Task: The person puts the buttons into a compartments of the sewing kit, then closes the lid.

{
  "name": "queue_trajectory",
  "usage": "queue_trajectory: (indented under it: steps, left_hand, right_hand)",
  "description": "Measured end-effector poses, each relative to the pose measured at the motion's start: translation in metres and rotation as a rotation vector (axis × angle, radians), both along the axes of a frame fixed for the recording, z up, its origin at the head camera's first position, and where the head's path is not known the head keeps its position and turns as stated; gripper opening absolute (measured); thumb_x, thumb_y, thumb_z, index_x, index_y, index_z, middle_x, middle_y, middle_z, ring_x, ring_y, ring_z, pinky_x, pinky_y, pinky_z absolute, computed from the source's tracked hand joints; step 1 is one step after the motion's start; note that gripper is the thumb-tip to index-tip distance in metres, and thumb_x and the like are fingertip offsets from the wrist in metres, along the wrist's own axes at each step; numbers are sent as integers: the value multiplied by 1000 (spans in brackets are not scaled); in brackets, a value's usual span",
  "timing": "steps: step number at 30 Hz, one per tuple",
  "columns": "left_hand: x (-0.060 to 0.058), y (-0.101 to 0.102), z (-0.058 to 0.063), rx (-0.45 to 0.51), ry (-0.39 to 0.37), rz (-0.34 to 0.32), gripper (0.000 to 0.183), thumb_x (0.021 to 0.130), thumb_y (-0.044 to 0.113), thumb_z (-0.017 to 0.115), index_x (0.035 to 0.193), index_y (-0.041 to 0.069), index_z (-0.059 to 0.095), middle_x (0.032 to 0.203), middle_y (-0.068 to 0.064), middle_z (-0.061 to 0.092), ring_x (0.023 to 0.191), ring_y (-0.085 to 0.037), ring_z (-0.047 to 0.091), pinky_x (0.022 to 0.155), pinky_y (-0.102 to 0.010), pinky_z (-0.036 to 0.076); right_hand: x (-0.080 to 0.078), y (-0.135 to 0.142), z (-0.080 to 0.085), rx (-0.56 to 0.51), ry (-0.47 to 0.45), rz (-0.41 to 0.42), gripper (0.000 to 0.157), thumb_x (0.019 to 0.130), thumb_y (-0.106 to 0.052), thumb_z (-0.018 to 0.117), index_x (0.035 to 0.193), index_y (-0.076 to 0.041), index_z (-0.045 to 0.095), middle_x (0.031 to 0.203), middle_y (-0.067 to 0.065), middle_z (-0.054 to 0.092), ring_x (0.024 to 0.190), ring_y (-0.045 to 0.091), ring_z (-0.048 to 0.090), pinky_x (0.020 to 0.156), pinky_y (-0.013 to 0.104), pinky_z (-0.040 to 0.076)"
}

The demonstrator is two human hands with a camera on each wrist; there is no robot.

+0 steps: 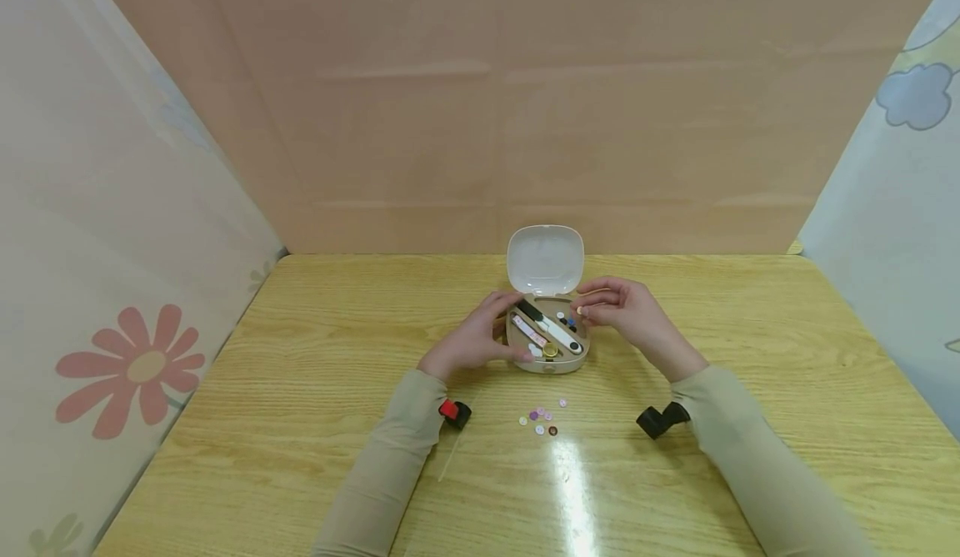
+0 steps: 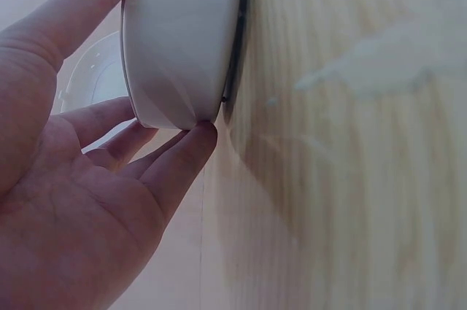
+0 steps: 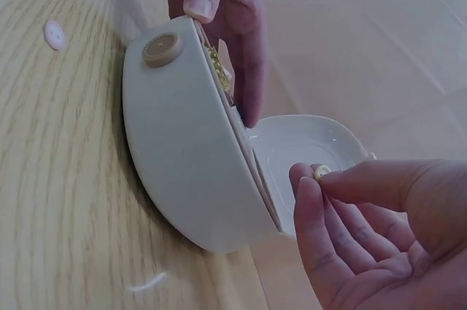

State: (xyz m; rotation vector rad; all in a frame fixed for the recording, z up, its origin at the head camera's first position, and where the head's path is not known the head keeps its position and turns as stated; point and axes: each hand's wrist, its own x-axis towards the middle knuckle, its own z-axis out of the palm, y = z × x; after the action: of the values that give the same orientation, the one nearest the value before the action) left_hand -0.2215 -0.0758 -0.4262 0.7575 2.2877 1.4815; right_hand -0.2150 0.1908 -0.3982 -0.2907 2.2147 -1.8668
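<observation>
A cream sewing box [image 1: 551, 367] stands on the table with its white lid [image 1: 545, 261] raised at the back. My left hand [image 1: 472, 338] grips the box's left side, thumb at the front rim and fingers round the wall. Between thumb and index finger, my right hand [image 1: 628, 311] pinches a small pale yellow button [image 3: 322, 171], just above the box's right edge. Inside lie a white tool [image 1: 557, 333] with a dark end, a pink-and-white strip [image 1: 529, 331] and a round gold piece [image 1: 550, 348]. Several small buttons [image 1: 572, 322] sit in the right compartment.
Several loose buttons [image 1: 540, 429], white, pink, purple and dark red, lie on the wooden table [image 1: 337, 357] in front of the box. A brown cloth backdrop [image 1: 420, 123] hangs behind, with patterned cloths at both sides.
</observation>
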Motion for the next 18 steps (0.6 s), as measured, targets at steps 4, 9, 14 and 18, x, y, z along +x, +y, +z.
queue_trajectory:
  steps: [4, 9, 14, 18]
  left_hand:
    - [1, 0, 1, -26, 2, 5, 93, 73, 13, 84, 148, 8, 31, 140, -3, 34, 129, -18, 38, 104, -31, 39]
    - [6, 0, 10, -7, -2, -6, 92, 74, 10, 84, 148, 5, 30, 142, -9, 32, 130, -22, 38, 106, -35, 38]
    - [5, 0, 10, 5, -12, -5, 92, 73, 8, 84, 148, 5, 31, 142, -9, 33, 131, -23, 36, 106, -36, 37]
    - [1, 0, 1, -13, -4, 6, 93, 72, 12, 85, 149, 8, 31, 140, -4, 34, 132, -20, 36, 104, -30, 39]
  right_hand:
    - [-2, 0, -3, -3, -3, -15, 37, 93, 2, 58, 125, 14, 47, 110, 26, 64, 92, 17, 67, 79, 31, 56]
    - [-4, 0, -7, -16, -16, -31, 38, 92, 2, 60, 125, 15, 46, 110, 26, 64, 90, 15, 67, 79, 30, 56]
    - [-7, 0, -12, -10, -20, -47, 38, 91, 2, 62, 124, 14, 48, 108, 26, 64, 89, 15, 67, 78, 30, 57]
    - [-7, -2, -12, -4, -13, -58, 37, 90, 1, 64, 122, 14, 49, 109, 27, 62, 88, 16, 67, 77, 31, 57]
